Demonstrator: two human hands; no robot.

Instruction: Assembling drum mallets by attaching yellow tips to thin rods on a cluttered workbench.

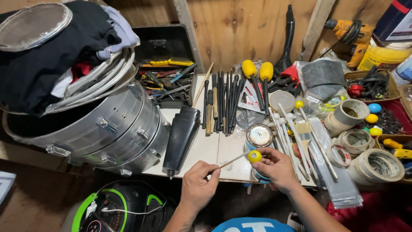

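Nearest me, my left hand pinches the bare end of a thin wooden mallet stick, fingers closed tight on it. I see my right hand with its fingers curled snug around the yellow ball head. Stick and ball hover just above the white tabletop, in front of a small round tin.

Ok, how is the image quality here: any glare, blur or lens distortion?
Head view: sharp overall, hands unblurred; left hand and right hand hold a thin stick with a yellow ball. Mild glare on the metal drum shells. Wide-angle bending at the edges. Floor at lower left lies in shadow.
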